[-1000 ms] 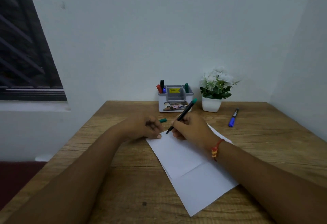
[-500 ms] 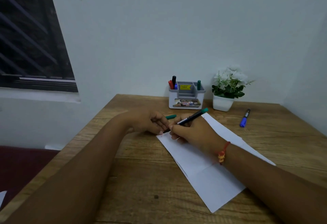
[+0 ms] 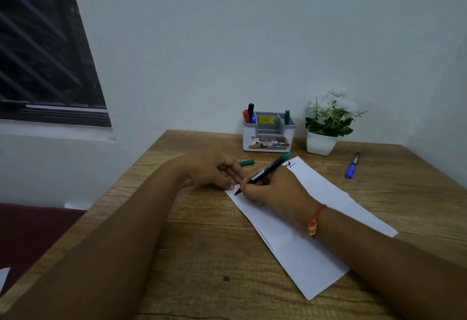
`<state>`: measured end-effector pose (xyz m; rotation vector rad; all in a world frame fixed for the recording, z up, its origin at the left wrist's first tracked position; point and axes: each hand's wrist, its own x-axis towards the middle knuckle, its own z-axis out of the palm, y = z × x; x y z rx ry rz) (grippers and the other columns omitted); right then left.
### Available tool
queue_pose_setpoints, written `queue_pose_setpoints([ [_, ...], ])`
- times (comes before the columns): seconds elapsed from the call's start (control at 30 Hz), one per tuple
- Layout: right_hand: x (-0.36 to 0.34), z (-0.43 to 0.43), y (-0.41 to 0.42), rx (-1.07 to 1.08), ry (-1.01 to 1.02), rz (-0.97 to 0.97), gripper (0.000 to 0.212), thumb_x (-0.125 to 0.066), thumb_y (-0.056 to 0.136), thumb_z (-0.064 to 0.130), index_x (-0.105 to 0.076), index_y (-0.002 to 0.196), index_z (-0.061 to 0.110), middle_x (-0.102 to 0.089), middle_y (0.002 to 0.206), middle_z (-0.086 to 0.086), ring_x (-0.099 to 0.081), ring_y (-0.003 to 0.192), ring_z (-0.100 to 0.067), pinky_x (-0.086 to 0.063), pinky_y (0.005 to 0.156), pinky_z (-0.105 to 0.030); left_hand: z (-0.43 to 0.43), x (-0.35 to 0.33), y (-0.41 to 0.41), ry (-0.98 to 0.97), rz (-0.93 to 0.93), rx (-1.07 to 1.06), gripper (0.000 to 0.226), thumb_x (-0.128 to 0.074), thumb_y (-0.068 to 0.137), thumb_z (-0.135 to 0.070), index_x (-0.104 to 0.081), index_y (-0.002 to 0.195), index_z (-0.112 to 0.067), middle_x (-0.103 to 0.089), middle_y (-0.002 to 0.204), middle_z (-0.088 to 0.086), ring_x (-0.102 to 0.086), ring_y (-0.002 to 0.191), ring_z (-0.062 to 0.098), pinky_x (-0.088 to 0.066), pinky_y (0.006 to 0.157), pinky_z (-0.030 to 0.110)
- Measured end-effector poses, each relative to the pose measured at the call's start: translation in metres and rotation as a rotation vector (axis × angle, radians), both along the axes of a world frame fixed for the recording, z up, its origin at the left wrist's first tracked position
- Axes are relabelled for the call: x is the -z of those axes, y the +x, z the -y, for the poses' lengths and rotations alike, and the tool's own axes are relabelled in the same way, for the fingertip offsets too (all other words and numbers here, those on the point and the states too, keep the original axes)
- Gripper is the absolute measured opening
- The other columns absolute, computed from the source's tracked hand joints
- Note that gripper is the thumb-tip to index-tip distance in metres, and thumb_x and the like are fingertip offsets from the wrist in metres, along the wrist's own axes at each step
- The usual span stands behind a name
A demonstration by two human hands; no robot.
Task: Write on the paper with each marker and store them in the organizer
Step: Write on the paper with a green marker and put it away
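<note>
The right hand (image 3: 275, 191), pinching the green-ended black plastic marker (image 3: 267, 172), has tipped it lower than a second ago, tip now on the white folded paper sheet (image 3: 316, 231) just beside the left hand (image 3: 214, 168) (which grips the green cap (image 3: 247, 163)). Writing looks underway; storing comes after

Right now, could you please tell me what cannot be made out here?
In the head view:
Too small to read: writing at the white paper sheet's far corner.
Hidden by the right hand: marks beneath the black green-ended marker's tip.
Half hidden behind the left hand: the green plastic cap; grip unclear.
Blurred: the grey-and-white plastic organizer's label.
</note>
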<state>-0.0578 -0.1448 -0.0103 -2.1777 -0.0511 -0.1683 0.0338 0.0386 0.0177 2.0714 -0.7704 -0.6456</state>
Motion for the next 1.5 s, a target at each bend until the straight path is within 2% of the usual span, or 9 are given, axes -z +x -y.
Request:
queue_pose_setpoints([
  [0.13,-0.0009,-0.0014,0.0001,-0.001,-0.015,0.008,0.022,-0.073,0.08,0.03,-0.076,0.089,0.01,-0.075,0.085,-0.009,-0.07,0.082,-0.018,-0.057,0.072,-0.035,-0.0002,-0.0032,-0.0024,0.008,-0.012,0.017,0.038,-0.067,0.081,0.011,-0.066,0.111,-0.013,-0.07,0.099,-0.005,-0.067,0.089,0.004,-0.054,0.081,0.017],
  [0.23,-0.0035,-0.0038,-0.0027,-0.002,-0.061,-0.002,0.021,-0.073,0.083,0.031,-0.077,0.094,0.013,-0.073,0.08,-0.001,-0.065,0.075,-0.006,-0.049,0.056,-0.016,0.0,-0.0047,-0.0033,0.01,-0.031,0.02,0.039,-0.068,0.081,0.011,-0.065,0.111,-0.014,-0.07,0.098,-0.005,-0.067,0.087,0.003,-0.054,0.08,0.017],
  [0.4,-0.0027,-0.0052,-0.001,-0.015,-0.037,0.001,0.019,-0.073,0.081,0.028,-0.077,0.088,0.011,-0.074,0.086,-0.007,-0.069,0.085,-0.016,-0.057,0.075,-0.036,-0.0006,-0.0044,-0.0032,0.027,-0.016,0.013,0.043,-0.07,0.08,0.01,-0.064,0.117,-0.01,-0.07,0.102,-0.004,-0.066,0.092,0.006,-0.054,0.084,0.019],
  [0.63,0.0006,-0.0069,0.0019,-0.002,-0.069,0.003,0.027,-0.073,0.081,0.033,-0.075,0.085,0.007,-0.071,0.076,-0.01,-0.059,0.064,-0.002,-0.045,0.056,-0.02,0.0001,-0.0035,-0.0027,0.023,-0.032,0.006,0.043,-0.071,0.079,0.01,-0.064,0.117,-0.01,-0.069,0.102,-0.004,-0.065,0.092,0.006,-0.053,0.088,0.022],
  [0.8,-0.0005,-0.0049,0.0024,0.037,-0.091,0.013,0.027,-0.074,0.082,0.032,-0.067,0.069,0.01,-0.057,0.057,0.006,-0.052,0.05,0.002,-0.034,0.042,-0.01,-0.0001,-0.0039,-0.002,0.028,-0.025,0.009,0.042,-0.07,0.08,0.009,-0.065,0.115,-0.013,-0.069,0.103,-0.005,-0.066,0.09,0.004,-0.053,0.084,0.019],
  [1.07,0.0,-0.0057,0.0021,0.022,-0.086,0.022,0.038,-0.074,0.079,0.038,-0.073,0.085,0.001,-0.068,0.071,-0.013,-0.055,0.061,-0.006,-0.042,0.057,-0.027,0.0001,-0.0034,-0.0015,0.032,-0.013,0.01,0.041,-0.072,0.079,0.008,-0.066,0.112,-0.015,-0.07,0.102,-0.006,-0.066,0.09,0.003,-0.053,0.081,0.016],
  [1.2,-0.0007,-0.0063,0.0017,0.013,-0.086,0.028,0.049,-0.069,0.07,0.048,-0.072,0.085,0.002,-0.07,0.076,-0.015,-0.056,0.061,-0.005,-0.043,0.057,-0.028,-0.0001,-0.0022,-0.0009,0.015,-0.016,0.008,0.041,-0.072,0.078,0.009,-0.067,0.111,-0.015,-0.069,0.102,-0.005,-0.066,0.091,0.005,-0.053,0.081,0.017],
  [1.33,-0.0007,-0.0058,0.0013,0.046,-0.101,0.024,0.041,-0.072,0.076,0.041,-0.07,0.082,0.001,-0.063,0.064,-0.005,-0.054,0.06,-0.005,-0.04,0.055,-0.026,0.0001,-0.0017,-0.0007,0.009,-0.029,0.01,0.041,-0.071,0.078,0.009,-0.067,0.111,-0.014,-0.07,0.1,-0.006,-0.066,0.092,0.006,-0.053,0.085,0.02],
  [1.5,-0.0012,-0.0065,0.0004,0.055,-0.076,0.034,0.024,-0.073,0.079,0.033,-0.074,0.08,0.01,-0.068,0.067,-0.002,-0.057,0.061,-0.002,-0.044,0.058,-0.022,-0.0003,-0.0009,-0.0007,0.004,-0.022,0.009,0.041,-0.071,0.078,0.01,-0.067,0.112,-0.012,-0.071,0.102,-0.005,-0.065,0.095,0.009,-0.053,0.09,0.024],
])
